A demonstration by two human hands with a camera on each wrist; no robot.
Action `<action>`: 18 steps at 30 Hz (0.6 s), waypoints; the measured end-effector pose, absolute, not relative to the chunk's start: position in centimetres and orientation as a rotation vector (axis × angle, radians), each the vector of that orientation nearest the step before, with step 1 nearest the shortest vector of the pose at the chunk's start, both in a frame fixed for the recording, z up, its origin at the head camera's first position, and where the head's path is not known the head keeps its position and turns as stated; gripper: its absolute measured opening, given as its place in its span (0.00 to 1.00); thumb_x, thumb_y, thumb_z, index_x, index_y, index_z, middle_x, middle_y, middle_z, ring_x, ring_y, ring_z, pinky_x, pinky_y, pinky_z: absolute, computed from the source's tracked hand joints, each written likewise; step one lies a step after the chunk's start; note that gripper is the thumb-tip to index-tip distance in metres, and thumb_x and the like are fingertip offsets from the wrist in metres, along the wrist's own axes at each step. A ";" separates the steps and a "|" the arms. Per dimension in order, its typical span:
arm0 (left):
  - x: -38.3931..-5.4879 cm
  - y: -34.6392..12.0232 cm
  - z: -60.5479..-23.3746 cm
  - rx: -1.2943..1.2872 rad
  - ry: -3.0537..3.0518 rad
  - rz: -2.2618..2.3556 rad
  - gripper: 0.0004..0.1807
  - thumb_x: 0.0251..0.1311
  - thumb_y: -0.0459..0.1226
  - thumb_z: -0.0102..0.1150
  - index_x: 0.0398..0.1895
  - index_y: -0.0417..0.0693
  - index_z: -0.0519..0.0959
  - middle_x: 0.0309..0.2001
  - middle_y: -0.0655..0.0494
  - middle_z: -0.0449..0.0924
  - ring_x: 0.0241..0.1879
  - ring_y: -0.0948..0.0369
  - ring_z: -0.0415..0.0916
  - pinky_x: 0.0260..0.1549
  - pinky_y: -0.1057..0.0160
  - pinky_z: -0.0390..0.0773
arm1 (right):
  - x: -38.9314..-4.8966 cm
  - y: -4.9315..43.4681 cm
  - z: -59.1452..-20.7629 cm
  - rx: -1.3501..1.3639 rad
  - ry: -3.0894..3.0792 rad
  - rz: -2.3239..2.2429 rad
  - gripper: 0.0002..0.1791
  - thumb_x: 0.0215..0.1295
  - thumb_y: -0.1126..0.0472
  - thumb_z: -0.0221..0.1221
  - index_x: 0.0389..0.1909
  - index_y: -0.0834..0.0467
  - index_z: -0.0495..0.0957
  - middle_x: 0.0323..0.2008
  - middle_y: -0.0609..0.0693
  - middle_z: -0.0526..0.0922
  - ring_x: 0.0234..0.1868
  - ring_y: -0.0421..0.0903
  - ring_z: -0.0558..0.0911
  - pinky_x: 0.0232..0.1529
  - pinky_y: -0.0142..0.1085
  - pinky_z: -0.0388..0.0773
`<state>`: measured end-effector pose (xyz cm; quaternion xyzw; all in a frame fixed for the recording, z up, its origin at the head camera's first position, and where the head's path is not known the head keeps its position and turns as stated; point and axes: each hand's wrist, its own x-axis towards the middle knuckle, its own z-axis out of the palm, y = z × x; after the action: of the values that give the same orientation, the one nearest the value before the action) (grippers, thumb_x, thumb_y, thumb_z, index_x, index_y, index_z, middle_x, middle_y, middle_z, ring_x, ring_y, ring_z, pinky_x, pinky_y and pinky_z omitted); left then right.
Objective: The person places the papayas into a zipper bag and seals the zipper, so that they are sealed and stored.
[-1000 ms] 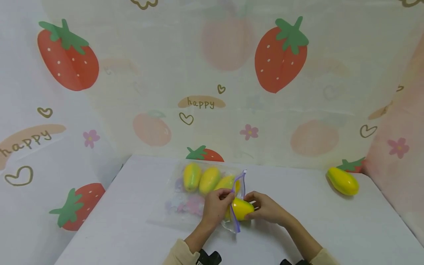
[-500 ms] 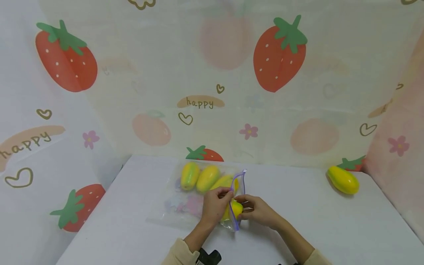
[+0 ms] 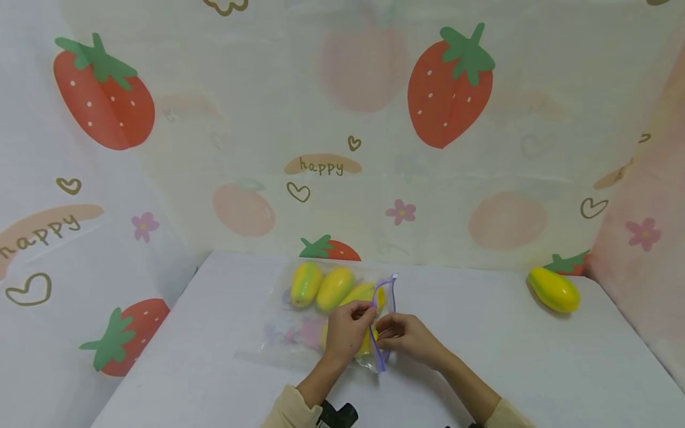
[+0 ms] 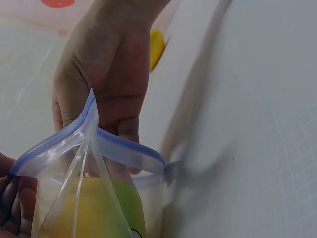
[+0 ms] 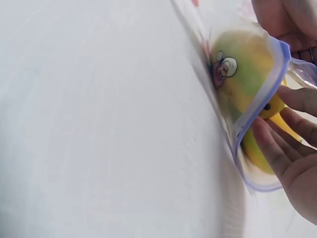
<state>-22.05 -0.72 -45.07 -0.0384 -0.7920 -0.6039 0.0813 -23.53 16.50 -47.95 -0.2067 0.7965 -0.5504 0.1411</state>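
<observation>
Bag (image 3: 257, 351) is clear, seal (image 3: 377, 351) purple, fruits (image 3: 335, 289) inside yellow-green. Yellow fruit (image 3: 554, 290), far right corner of white surface (image 3: 540, 356). Red-strawberry backdrop (image 3: 342, 214).

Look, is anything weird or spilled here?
Nothing looks spilled or broken. One oval, glossy yellow fruit lies alone at the far right of the white table: odd, since similar fruits are in or at the mouth of a clear plastic bag with purple edging.

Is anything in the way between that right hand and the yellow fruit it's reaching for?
Nothing visible: the bag gapes open, and the right hand reaches through its mouth to the end of the yellow fruit. The left hand pinches one edge.
</observation>
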 end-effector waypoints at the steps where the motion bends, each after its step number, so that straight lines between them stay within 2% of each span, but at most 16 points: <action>1: -22.1 -0.7 -45.1 -0.109 -2.369 -1.808 0.11 0.60 0.39 0.63 0.36 0.38 0.86 0.29 0.48 0.86 0.27 0.68 0.76 0.29 0.74 0.76 | -23.6 16.4 -47.9 -0.607 2.295 -1.584 0.20 0.59 0.64 0.65 0.50 0.70 0.77 0.47 0.64 0.82 0.44 0.50 0.84 0.43 0.30 0.81; 11: -21.9 -1.0 -44.8 -0.099 -2.391 -1.805 0.11 0.61 0.39 0.63 0.37 0.40 0.86 0.30 0.50 0.86 0.28 0.67 0.76 0.29 0.74 0.76 | -24.0 16.5 -47.2 -0.660 2.377 -1.464 0.16 0.61 0.61 0.63 0.49 0.63 0.81 0.44 0.57 0.84 0.44 0.47 0.82 0.43 0.30 0.78; 18: -22.1 -1.1 -44.8 -0.105 -2.395 -1.788 0.11 0.60 0.39 0.63 0.37 0.40 0.86 0.30 0.51 0.86 0.28 0.67 0.75 0.29 0.74 0.75 | -24.2 17.5 -46.5 -0.643 2.395 -1.414 0.16 0.63 0.59 0.62 0.47 0.65 0.80 0.45 0.61 0.83 0.44 0.47 0.81 0.39 0.32 0.79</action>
<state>-22.08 -1.06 -44.84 -0.0349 -0.7985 -0.5962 0.0756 -24.24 17.54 -46.48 -0.2228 0.8303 -0.4903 0.1432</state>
